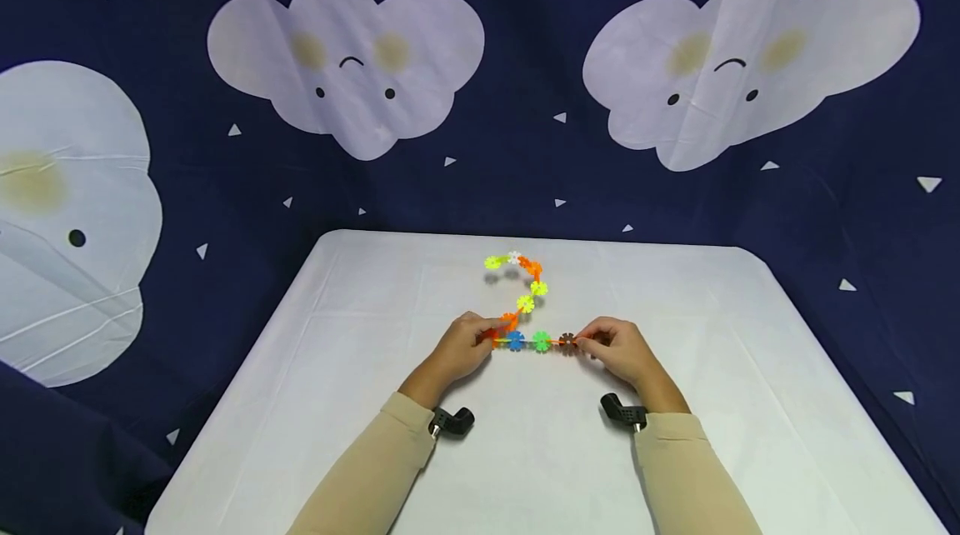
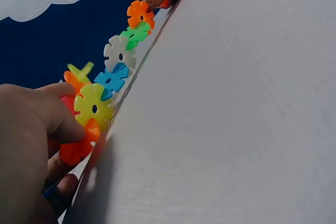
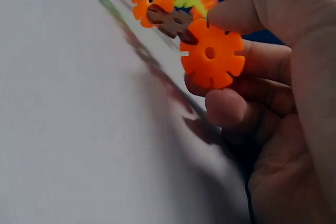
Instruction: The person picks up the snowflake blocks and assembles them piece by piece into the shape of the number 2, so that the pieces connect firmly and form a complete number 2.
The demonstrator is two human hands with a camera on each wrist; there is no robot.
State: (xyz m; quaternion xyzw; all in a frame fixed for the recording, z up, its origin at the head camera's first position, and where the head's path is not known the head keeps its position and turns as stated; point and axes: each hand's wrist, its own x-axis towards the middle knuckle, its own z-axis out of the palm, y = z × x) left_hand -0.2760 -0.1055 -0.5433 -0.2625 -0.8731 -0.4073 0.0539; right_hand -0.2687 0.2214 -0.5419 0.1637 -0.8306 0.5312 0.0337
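Observation:
A chain of interlocking plastic snowflake discs [image 1: 542, 342] curves over the table in a shape like a 2. At the lower left corner of the chain, my left hand [image 1: 459, 347] pinches an orange disc [image 2: 76, 149], beside a yellow disc [image 2: 94, 107]. My right hand [image 1: 622, 350] holds the orange disc [image 3: 212, 59] at the chain's right end between thumb and fingers. A brown disc [image 3: 173, 22] slots into that one. Blue, white, green and orange discs run between the hands. Beyond them, the upper curve of yellow [image 1: 538, 288], orange and white discs bends back left.
A white-covered table [image 1: 360, 277] with rounded far corners lies under the chain. Behind it hangs a dark blue cloth [image 1: 525, 177] printed with clouds and small triangles. Black wrist cameras sit on the left wrist [image 1: 453, 422] and right wrist [image 1: 624, 412].

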